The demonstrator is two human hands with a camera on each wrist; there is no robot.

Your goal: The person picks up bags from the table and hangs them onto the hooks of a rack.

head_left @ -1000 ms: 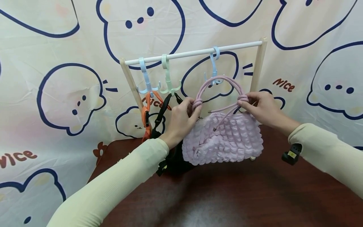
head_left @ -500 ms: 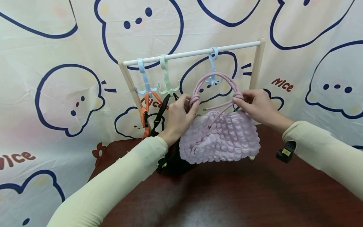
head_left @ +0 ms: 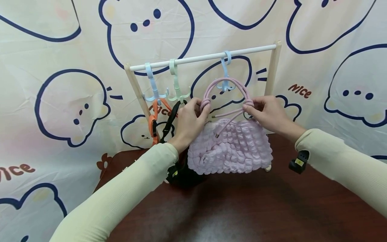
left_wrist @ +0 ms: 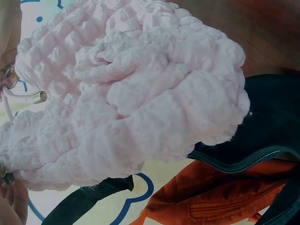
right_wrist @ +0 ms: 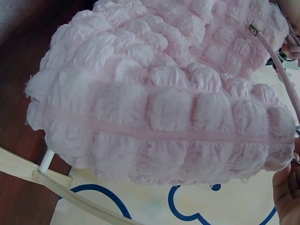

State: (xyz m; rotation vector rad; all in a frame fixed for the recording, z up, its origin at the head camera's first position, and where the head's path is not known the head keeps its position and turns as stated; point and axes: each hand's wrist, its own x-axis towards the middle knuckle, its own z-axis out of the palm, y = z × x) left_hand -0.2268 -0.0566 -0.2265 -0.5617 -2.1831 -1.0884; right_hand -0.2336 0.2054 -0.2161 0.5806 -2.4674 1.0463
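A puffy pink handbag (head_left: 232,148) hangs in the air before a small rack, its rope handle (head_left: 225,80) arched upward. At the handle's left knot, my left hand (head_left: 191,121) pinches the rope between thumb and fingers. My right hand (head_left: 269,112) pinches the right knot the same way. In the head view, the top of the handle overlaps the prongs of a blue hook (head_left: 225,75) on the rack's white bar (head_left: 205,57). Both wrist views are mostly filled by the bag's quilted side, and a metal-tipped cord end (right_wrist: 254,31) dangles against it.
Left on the bar, another blue hook (head_left: 153,85) carries an orange strap (head_left: 153,117) and a green hook (head_left: 175,82) a black strap (head_left: 170,121). An orange bag (left_wrist: 225,187) and a dark bag (left_wrist: 274,117) hang beside the pink one. Below lies a dark brown table (head_left: 242,208).
Both hands have carried the handbag slightly left. Its handle has risen a little relative to the right blue hook and now overlaps the prongs lower down. The grip on both knots stays the same.
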